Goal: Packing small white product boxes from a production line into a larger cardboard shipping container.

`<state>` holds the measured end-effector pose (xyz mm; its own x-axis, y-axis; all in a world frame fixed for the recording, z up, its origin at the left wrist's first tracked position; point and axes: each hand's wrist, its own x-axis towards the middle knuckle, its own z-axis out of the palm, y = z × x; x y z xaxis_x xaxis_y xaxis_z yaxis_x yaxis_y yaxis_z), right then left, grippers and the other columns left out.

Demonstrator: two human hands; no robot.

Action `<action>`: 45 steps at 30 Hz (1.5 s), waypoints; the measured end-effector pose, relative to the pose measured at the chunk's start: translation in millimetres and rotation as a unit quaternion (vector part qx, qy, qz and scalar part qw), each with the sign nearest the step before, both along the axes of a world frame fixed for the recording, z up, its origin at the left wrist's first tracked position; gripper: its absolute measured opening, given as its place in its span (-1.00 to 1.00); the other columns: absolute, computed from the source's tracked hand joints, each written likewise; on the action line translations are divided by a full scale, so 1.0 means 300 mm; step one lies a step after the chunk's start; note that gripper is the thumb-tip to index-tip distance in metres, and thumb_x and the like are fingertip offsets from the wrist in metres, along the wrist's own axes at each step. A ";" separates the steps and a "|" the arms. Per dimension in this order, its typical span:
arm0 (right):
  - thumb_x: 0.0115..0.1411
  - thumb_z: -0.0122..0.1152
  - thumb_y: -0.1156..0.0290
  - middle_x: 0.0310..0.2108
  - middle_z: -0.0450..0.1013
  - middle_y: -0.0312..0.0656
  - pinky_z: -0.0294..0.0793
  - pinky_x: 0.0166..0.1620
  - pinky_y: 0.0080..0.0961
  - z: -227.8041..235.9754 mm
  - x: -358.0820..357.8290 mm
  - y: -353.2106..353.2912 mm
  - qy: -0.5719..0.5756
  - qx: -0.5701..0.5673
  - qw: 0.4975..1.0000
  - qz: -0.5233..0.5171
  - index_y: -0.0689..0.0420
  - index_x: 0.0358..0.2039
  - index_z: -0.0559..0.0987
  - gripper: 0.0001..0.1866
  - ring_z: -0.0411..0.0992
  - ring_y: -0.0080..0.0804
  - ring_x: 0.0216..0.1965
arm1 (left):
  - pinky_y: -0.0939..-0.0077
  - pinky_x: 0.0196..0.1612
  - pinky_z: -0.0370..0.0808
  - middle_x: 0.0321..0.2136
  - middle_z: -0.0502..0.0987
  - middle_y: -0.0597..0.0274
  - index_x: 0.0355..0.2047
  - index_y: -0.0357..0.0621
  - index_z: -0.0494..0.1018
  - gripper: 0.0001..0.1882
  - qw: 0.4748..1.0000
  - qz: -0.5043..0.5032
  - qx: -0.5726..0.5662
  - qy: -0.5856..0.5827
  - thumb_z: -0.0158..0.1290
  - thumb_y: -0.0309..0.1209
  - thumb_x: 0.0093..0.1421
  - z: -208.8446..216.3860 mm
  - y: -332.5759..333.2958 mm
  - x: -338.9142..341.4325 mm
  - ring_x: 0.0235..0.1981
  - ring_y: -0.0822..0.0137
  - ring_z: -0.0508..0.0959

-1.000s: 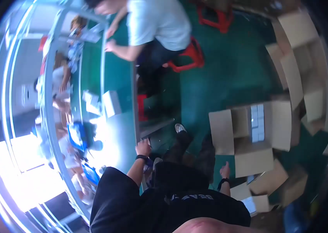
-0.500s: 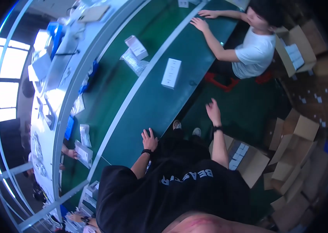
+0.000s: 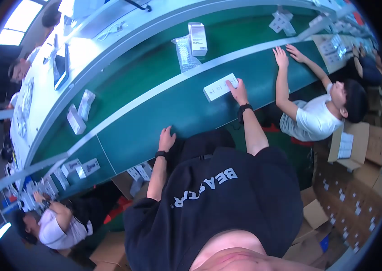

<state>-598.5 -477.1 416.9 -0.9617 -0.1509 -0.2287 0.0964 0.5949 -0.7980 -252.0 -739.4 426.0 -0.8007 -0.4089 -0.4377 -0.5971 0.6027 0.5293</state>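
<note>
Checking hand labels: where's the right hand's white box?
Head view, upper half, just right of centre: the white box is on the green surface, with the right hand at its right end and the pale rail beyond.

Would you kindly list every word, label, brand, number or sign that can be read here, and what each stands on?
Black shirt: large pale lettering across the chest, partly lost in folds; I won't copy it out.
White box at the right hand: small dark marks, too small to read.
Taller carton beside the bubble wrap: fine print, too small to read.
</note>
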 end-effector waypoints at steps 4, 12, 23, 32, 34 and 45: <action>0.14 0.32 -0.15 0.06 0.47 0.13 0.47 0.04 -0.24 0.017 -0.047 -0.005 -0.007 -0.009 1.000 0.017 0.33 0.09 0.44 -0.20 0.50 -0.04 0.01 | 0.23 0.22 0.38 0.14 0.43 -0.09 0.17 -0.17 0.39 -0.49 0.987 0.051 0.084 0.125 0.13 -0.32 0.22 0.079 0.099 -0.198 0.17 -0.07 0.42; 0.23 0.21 -0.20 -0.04 0.51 -0.18 0.53 -0.10 -0.48 0.023 -0.116 0.059 -0.177 -0.201 0.962 -0.062 0.15 0.11 0.46 -0.30 0.50 -0.40 -0.11 | 0.24 0.23 0.37 0.11 0.47 -0.08 0.21 -0.15 0.35 -0.45 0.978 0.086 0.118 0.152 0.14 -0.33 0.22 0.105 0.195 -0.308 0.19 -0.03 0.43; 0.35 0.01 -0.19 0.04 0.48 -0.06 0.57 -0.06 -0.38 -0.004 0.121 -0.159 -0.434 -0.213 0.840 0.245 0.14 0.26 0.36 -0.28 0.56 -0.21 -0.15 | 0.19 0.19 0.43 0.37 0.06 -0.22 0.27 0.02 0.30 -0.17 0.936 0.161 0.021 0.312 0.41 -0.41 -0.02 0.317 0.245 -0.488 0.25 -0.17 0.35; 0.42 -0.10 0.05 -0.15 0.57 0.02 0.58 -0.18 -0.25 -0.069 0.327 -0.295 0.043 -0.022 0.885 0.463 0.07 0.20 0.42 -0.52 0.60 -0.18 -0.27 | 0.18 0.22 0.40 0.27 0.18 -0.20 0.20 0.11 0.35 -0.19 0.948 0.060 -0.029 0.312 0.40 -0.48 -0.09 0.247 0.202 -0.256 0.25 -0.22 0.31; 0.41 -0.06 0.06 -0.13 0.55 0.05 0.58 -0.16 -0.24 -0.025 0.344 -0.331 -0.032 -0.065 0.900 0.429 0.08 0.22 0.39 -0.50 0.59 -0.13 -0.25 | 0.19 0.22 0.41 0.26 0.20 -0.16 0.21 0.06 0.33 -0.18 0.947 0.042 -0.017 0.317 0.40 -0.50 -0.10 0.256 0.193 -0.230 0.23 -0.21 0.32; 0.30 0.15 -0.04 0.17 0.27 0.22 0.41 0.14 -0.21 0.253 0.585 -0.516 -0.015 -0.067 0.906 0.417 0.11 0.36 0.18 -0.24 0.41 0.11 0.11 | 0.25 0.24 0.40 0.30 0.20 0.04 0.29 -0.12 0.22 -0.23 0.929 0.131 0.033 0.343 0.29 -0.47 0.09 0.317 -0.013 -0.093 0.28 -0.01 0.32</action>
